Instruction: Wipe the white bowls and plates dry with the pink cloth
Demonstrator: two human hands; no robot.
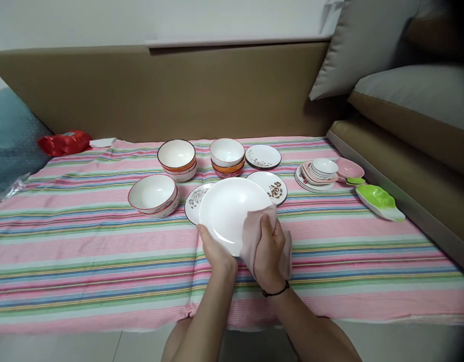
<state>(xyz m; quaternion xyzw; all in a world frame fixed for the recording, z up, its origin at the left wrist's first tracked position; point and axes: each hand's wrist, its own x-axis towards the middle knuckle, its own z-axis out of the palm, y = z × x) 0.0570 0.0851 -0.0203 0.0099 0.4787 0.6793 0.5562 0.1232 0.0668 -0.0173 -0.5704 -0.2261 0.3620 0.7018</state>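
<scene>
My left hand (216, 250) grips the near left rim of a plain white plate (228, 208), holding it tilted above the striped cloth (84, 251). My right hand (269, 251) is closed on a pale pink rag (254, 231) pressed against the plate's right edge. Partly hidden under the plate lies a floral plate (194, 200). A black band circles my right wrist.
Stacked bowls (154, 193), (177, 158), (227, 157) and floral plates (262, 156), (274, 187) stand behind. Small saucers (317, 173), a pink dish (349, 167) and a green leaf dish (379, 201) sit right. A red bag (64, 142) lies far left. Sofa cushions rise at the right.
</scene>
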